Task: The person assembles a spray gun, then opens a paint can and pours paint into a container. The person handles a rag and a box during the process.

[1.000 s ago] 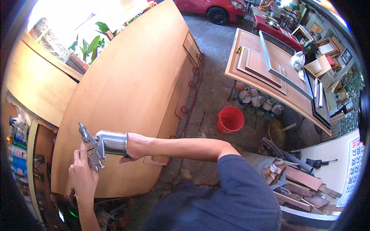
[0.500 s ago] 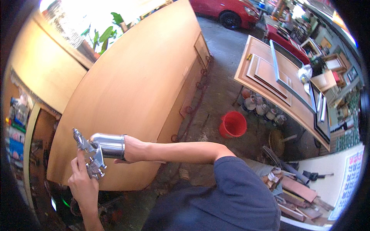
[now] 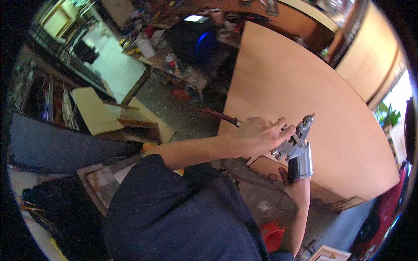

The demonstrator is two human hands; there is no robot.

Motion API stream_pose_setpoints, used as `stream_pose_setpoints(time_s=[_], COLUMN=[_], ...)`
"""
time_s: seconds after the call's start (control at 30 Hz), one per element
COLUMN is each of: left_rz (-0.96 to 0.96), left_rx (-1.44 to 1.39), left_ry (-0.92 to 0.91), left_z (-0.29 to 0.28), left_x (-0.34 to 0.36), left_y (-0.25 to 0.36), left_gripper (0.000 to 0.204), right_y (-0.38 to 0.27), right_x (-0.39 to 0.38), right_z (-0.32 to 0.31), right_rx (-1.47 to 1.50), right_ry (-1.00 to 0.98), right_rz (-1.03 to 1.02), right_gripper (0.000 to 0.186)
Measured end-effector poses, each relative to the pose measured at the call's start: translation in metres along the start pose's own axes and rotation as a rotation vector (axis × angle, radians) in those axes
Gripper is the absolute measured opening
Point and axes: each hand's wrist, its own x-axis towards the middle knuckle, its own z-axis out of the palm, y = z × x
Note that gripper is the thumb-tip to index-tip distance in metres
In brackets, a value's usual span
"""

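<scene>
A silver spray gun (image 3: 292, 145) is held in front of the large curved wooden panel (image 3: 313, 104). My left hand (image 3: 261, 135) is closed around its handle, fingers bent at the trigger side. Below the gun body sits its shiny metal cup (image 3: 301, 164). My right hand (image 3: 298, 185) grips the cup's bottom end, with the thumb up along one side. Behind the left hand runs a dark reddish hose (image 3: 220, 115); its join to the gun is hidden by the hand. The nozzle points up and away, over the panel's surface.
A cluttered workbench (image 3: 191, 76) stands at the far left-centre. Cardboard and boards (image 3: 96, 113) lean at the left. A red bucket (image 3: 273, 235) is on the floor near my right arm. A red car (image 3: 385, 222) shows at the right edge.
My view has swung left, bringing in the workbench and boards, while the car and board-laden table shift toward the lower right. Both hands still hold the spray gun, now right of centre.
</scene>
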Motion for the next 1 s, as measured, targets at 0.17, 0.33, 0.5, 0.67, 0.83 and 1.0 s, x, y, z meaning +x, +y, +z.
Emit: stream_pose_setpoints(time_s=[0.17,0.33,0.5,0.67,0.83,1.0], left_rz=[-0.251,-0.483,-0.713,-1.023,-1.393,-1.46], left_rx=[-0.262,-0.33,-0.501,-0.557,-0.935,-0.94], left_ry=[0.073,0.183,0.674,0.996,1.147,1.157], left_z=[0.016,0.024,0.008,0.012,0.028,0.04], left_x=[-0.06,-0.135,-0.221,-0.323,-0.402,-0.436], left_y=[-0.077,-0.187,-0.3,-0.387,-0.425,-0.448], left_gripper=[0.051,0.052,0.041,0.035,0.017,0.022], right_y=[-0.044,-0.143,-0.21,-0.247,-0.219,-0.162], right_x=[0.045,0.137,0.226,0.3,0.347,0.382], right_z=[0.031,0.061,0.115,0.181,0.311,0.457], right_rx=[0.637,1.009,1.409,1.68,1.787,1.891], right_ry=[-0.164,0.023,0.14,0.178,0.192,0.21], right_rz=[0.397,0.817,0.574,0.548,0.65,0.989], right_gripper=[0.049,0.053,0.056,0.065,0.068,0.058])
